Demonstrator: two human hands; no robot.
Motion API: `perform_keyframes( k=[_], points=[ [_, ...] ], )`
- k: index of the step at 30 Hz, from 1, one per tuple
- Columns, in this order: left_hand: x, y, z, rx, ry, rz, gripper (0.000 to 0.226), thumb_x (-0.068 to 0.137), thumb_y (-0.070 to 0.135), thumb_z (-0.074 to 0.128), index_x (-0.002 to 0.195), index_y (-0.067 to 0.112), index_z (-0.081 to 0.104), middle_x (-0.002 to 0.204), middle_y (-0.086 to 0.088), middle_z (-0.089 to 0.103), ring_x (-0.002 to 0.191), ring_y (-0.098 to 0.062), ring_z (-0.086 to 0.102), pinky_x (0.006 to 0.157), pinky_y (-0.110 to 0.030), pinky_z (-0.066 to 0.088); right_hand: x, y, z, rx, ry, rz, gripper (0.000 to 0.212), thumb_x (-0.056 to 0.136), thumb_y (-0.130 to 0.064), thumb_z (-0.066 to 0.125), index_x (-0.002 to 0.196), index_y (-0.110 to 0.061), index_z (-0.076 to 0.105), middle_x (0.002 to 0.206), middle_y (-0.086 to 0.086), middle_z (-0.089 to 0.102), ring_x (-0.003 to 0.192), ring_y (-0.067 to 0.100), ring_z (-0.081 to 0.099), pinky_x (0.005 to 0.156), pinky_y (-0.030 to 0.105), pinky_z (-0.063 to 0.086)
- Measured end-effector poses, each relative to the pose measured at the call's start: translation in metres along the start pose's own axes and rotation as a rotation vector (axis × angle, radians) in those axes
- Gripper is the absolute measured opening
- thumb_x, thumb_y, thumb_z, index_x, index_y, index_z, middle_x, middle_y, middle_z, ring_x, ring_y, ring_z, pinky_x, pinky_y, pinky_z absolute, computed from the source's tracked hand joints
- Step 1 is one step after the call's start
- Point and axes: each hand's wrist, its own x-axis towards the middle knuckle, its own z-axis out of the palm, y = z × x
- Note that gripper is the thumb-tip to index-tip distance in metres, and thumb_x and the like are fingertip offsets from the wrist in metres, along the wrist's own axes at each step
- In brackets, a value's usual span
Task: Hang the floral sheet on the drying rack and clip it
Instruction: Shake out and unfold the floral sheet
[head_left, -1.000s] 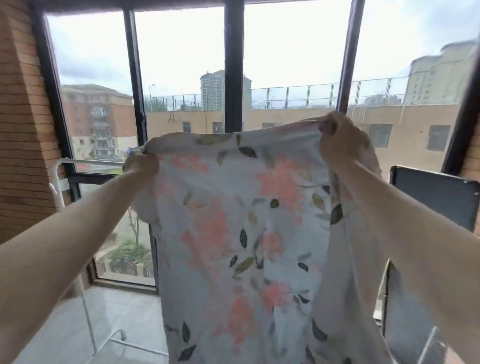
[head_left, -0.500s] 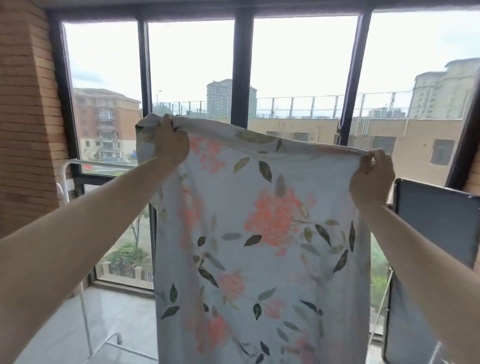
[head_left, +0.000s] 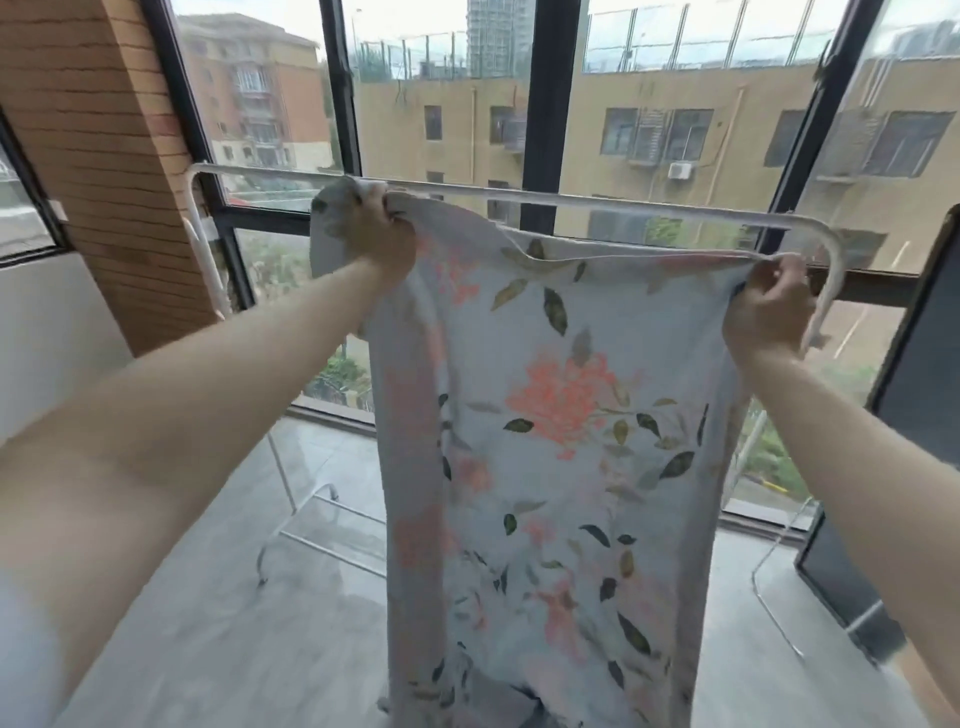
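Both grips, left hand (head_left: 378, 228) and right hand (head_left: 769, 306), clutch the sheet (head_left: 545, 415) below the rack (head_left: 597, 201) at frame top; loosen early and it'll slide floorward.

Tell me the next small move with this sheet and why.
Probably carry the top edge forward over the rack bar and let it drop behind. Both hands, left and right, grip the sheet by its top corners at bar height, its top edge still sagging just below the bar.

The left hand (head_left: 378, 228) and right hand (head_left: 768, 312) grip the floral sheet's (head_left: 550, 415) top corners, holding its edge against the white drying rack's (head_left: 597, 201) top bar before the window (head_left: 649, 104).
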Motion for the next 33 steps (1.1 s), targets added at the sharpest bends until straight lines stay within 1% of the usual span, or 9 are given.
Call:
perform_keyframes(
  k=[3, 5, 11, 16, 20, 24, 27, 30, 33],
  points=[
    [0.012, -0.051, 0.012, 0.031, -0.029, -0.178, 0.05, 0.1, 0.034, 0.033, 0.143, 0.011, 0.046, 0.154, -0.018, 0.039, 0.142, -0.038, 0.041, 0.114, -0.041, 0.034, -0.019, 0.0, 0.03, -0.012, -0.068, 0.004, 0.025, 0.103, -0.021, 0.041, 0.11, -0.005, 0.06, 0.108, 0.024, 0.068, 0.1, 0.039, 0.062, 0.08, 0.039, 0.041],
    [0.023, -0.084, 0.012, 0.027, -0.06, -0.238, 0.053, 0.097, 0.035, 0.038, 0.143, 0.01, 0.046, 0.154, -0.021, 0.038, 0.142, -0.039, 0.04, 0.117, -0.046, 0.035, -0.022, -0.003, 0.037, -0.012, -0.1, -0.009, 0.025, 0.105, -0.02, 0.042, 0.109, -0.003, 0.059, 0.106, 0.024, 0.068, 0.092, 0.035, 0.059, 0.071, 0.033, 0.032],
    [0.036, -0.194, 0.023, 0.119, -0.166, -0.254, 0.063, 0.08, 0.051, 0.036, 0.128, 0.024, 0.065, 0.144, -0.02, 0.05, 0.137, -0.037, 0.045, 0.115, -0.044, 0.039, -0.05, -0.024, 0.086, 0.02, -0.074, 0.011, 0.024, 0.105, -0.02, 0.044, 0.111, -0.005, 0.062, 0.104, 0.015, 0.07, 0.092, 0.027, 0.061, 0.078, 0.037, 0.042],
    [-0.003, -0.258, 0.018, 0.428, -0.366, 0.012, 0.038, 0.096, 0.052, 0.06, 0.122, 0.026, 0.069, 0.14, -0.013, 0.045, 0.131, -0.037, 0.045, 0.104, -0.043, 0.042, -0.075, -0.045, 0.126, 0.099, -0.069, 0.0, 0.015, 0.1, -0.006, 0.044, 0.098, -0.012, 0.058, 0.09, 0.007, 0.06, 0.081, 0.018, 0.051, 0.064, 0.022, 0.036],
    [0.015, -0.32, 0.008, 0.655, -0.491, 0.178, 0.037, 0.095, 0.045, 0.065, 0.128, 0.029, 0.067, 0.156, -0.001, 0.039, 0.142, -0.029, 0.036, 0.108, -0.043, 0.04, -0.096, -0.074, 0.152, 0.159, -0.038, -0.07, 0.031, 0.088, 0.01, 0.039, 0.091, -0.019, 0.052, 0.081, 0.001, 0.052, 0.067, 0.001, 0.043, 0.062, 0.01, 0.034],
    [0.06, -0.348, -0.015, 0.681, -0.445, 0.076, 0.03, 0.094, 0.044, 0.062, 0.118, 0.029, 0.072, 0.129, -0.005, 0.05, 0.124, -0.03, 0.05, 0.095, -0.039, 0.047, -0.112, -0.097, 0.172, 0.142, 0.007, -0.118, 0.025, 0.094, -0.001, 0.044, 0.089, -0.024, 0.052, 0.075, -0.013, 0.049, 0.064, -0.004, 0.044, 0.064, 0.011, 0.035],
    [0.101, -0.348, -0.038, 0.591, -0.371, 0.055, 0.03, 0.096, 0.049, 0.061, 0.11, 0.027, 0.076, 0.123, -0.009, 0.061, 0.119, -0.033, 0.058, 0.091, -0.04, 0.051, -0.113, -0.098, 0.167, 0.06, 0.022, -0.171, 0.016, 0.102, -0.018, 0.05, 0.091, -0.028, 0.056, 0.081, 0.0, 0.059, 0.068, 0.01, 0.048, 0.063, 0.021, 0.037],
    [0.145, -0.355, -0.067, 0.591, -0.305, 0.035, 0.035, 0.095, 0.051, 0.062, 0.105, 0.021, 0.077, 0.113, -0.014, 0.071, 0.108, -0.036, 0.067, 0.085, -0.04, 0.054, -0.121, -0.104, 0.166, 0.023, -0.04, -0.182, 0.012, 0.103, -0.019, 0.053, 0.1, -0.021, 0.065, 0.088, 0.005, 0.065, 0.065, 0.008, 0.052, 0.064, 0.018, 0.041],
    [0.165, -0.361, -0.091, 0.803, -0.438, -0.024, 0.034, 0.091, 0.042, 0.067, 0.114, 0.016, 0.071, 0.112, -0.013, 0.071, 0.108, -0.034, 0.068, 0.081, -0.035, 0.052, -0.134, -0.118, 0.175, 0.002, -0.15, -0.173, 0.016, 0.099, -0.013, 0.056, 0.101, -0.017, 0.071, 0.087, 0.004, 0.069, 0.069, 0.006, 0.061, 0.064, 0.009, 0.046]
  ],
)
